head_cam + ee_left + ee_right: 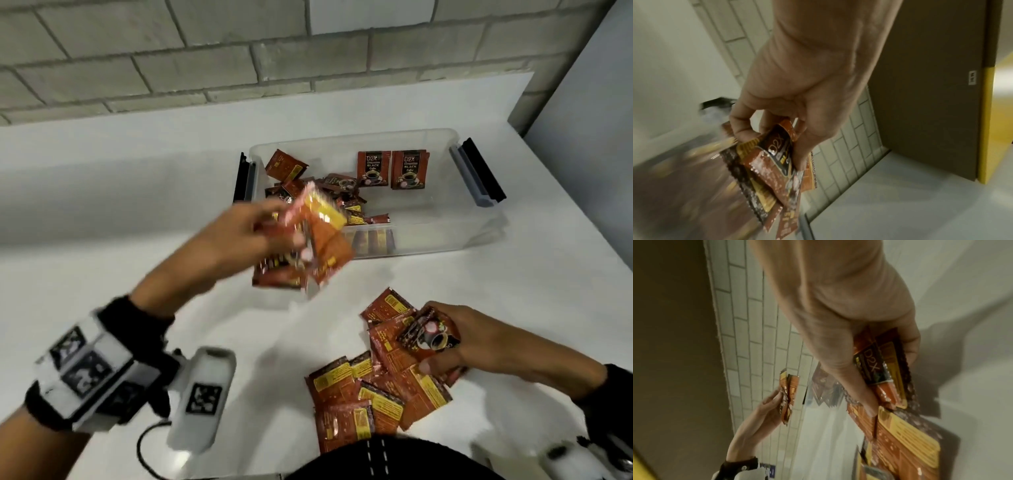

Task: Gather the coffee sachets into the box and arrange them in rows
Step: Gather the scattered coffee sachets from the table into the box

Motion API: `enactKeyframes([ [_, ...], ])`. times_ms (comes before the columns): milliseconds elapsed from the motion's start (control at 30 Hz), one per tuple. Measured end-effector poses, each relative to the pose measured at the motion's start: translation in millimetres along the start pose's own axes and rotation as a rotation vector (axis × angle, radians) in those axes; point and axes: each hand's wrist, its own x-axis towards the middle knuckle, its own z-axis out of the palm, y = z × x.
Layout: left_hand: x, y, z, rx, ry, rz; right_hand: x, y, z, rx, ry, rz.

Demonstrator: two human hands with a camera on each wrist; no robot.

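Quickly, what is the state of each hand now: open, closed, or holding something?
Left hand: closed around a bunch of coffee sachets, near the box.
Right hand: gripping a sachet on the loose pile.

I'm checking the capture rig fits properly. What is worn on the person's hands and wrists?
The hands are bare: the left hand and right hand wear no gloves. Each wrist has a black strap. The left strap carries a white block with black-and-white square markers, a white camera housing bearing another marker, and a black cable. The right strap is mostly cropped.
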Motion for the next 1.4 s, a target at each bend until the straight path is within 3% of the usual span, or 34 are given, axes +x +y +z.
enactKeyframes([
  [133,43,35,-25,0.023,0.121,0.09,-5,-21,-22,0.069,-0.121,0.013],
  [400,144,20,-30,0.34,0.051,-0.098,2,-69,-59,0.199,-0.207,0.03],
  [500,155,10,-29,0.599,0.062,-0.113,13,-98,-72,0.32,-0.226,-0.048],
  [600,156,7,-29,0.877,0.154,-0.095,34,-132,-78,0.366,-0.169,-0.136],
  [700,146,12,-33,0.88,0.281,-0.027,73,-167,-80,0.313,-0.114,-0.137],
  [767,134,17,-38,0.879,0.287,0.005,101,-182,-80,0.288,-0.135,-0.101],
  [1000,44,30,-26,0.695,0.092,0.001,164,-204,-67,0.037,0.046,0.02],
  [1167,-6,-7,39,0.709,-0.344,0.0,158,-210,-55,-0.157,0.088,-0.077],
  [1267,-24,-31,76,0.735,-0.54,-0.04,153,-213,-52,-0.449,0.185,-0.047],
  [1333,-33,-43,91,0.719,-0.566,-0.07,132,-209,-54,-0.716,0.345,-0.151],
  [1400,-39,-52,99,0.704,-0.544,-0.06,92,-199,-48,-0.817,0.427,-0.376],
])
